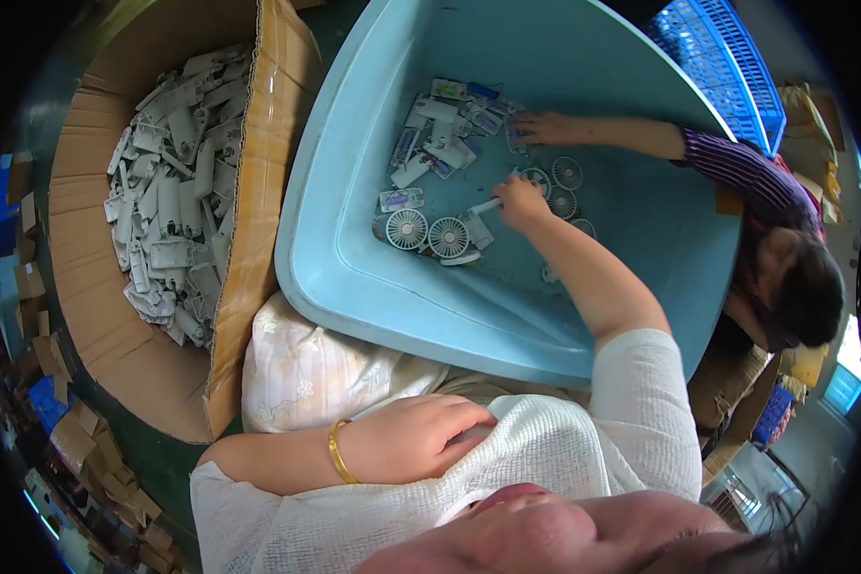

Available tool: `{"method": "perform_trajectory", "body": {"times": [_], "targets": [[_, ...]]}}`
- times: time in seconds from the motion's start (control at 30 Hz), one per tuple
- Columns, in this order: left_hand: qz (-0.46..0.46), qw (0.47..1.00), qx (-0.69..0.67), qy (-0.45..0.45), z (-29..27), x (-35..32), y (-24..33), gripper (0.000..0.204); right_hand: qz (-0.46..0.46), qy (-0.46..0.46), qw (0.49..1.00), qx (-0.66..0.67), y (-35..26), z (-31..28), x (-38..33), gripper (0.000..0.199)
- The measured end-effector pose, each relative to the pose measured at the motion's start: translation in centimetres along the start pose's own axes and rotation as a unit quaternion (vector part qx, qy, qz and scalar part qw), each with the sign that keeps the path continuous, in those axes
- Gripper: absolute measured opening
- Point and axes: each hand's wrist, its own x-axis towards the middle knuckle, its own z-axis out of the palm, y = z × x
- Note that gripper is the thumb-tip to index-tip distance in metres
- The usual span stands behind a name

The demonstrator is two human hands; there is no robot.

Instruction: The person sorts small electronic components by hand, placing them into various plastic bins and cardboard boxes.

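The light blue plastic tub (373, 277) serves as the reference: a smooth, glossy basin with rounded corners and a thick rolled rim. On its floor, toward the far side from the person, lies a loose heap of small white fan parts (440, 143), mixing flat rectangular housings with round ribbed grilles. The right hand (519, 201) reaches over the near rim into the tub and closes its fingers on a slim white handle piece (486, 206), just beside two round white fan heads (429, 232) with radial slats. The left hand (416, 435) stays outside the tub, below its near rim, resting palm-down and loosely curled on the white knitted garment, holding nothing; a gold bangle (338, 450) circles the wrist. A co-worker's hand (545, 126) enters from the tub's right rim, in a striped sleeve, and rests its fingers on the far edge of the heap; whether it grips a piece cannot be told. Left of the tub, touching its rim, stands an open corrugated cardboard box (86, 287) with raw brown flaps, filled with grey-white moulded housings (167, 191) stacked irregularly. A blue plastic lattice crate (727, 57) sits beyond the tub's far right corner. The tub floor right of the heap and toward the near rim is bare, giving both arms free sweep.
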Motion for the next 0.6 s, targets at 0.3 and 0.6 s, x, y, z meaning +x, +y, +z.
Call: {"method": "perform_trajectory", "body": {"times": [0.3,0.6], "targets": [[0.052,0.995,-0.057,0.068,2.9,-1.3,-0.7,0.043,-0.168,0.238,0.946,0.145,-8.6,-11.7,-21.4,0.03],[0.081,0.978,-0.136,0.139,6.3,0.6,-1.9,0.025,-0.077,0.148,0.762,0.626,-14.5,-5.1,-36.4,0.033]]}}
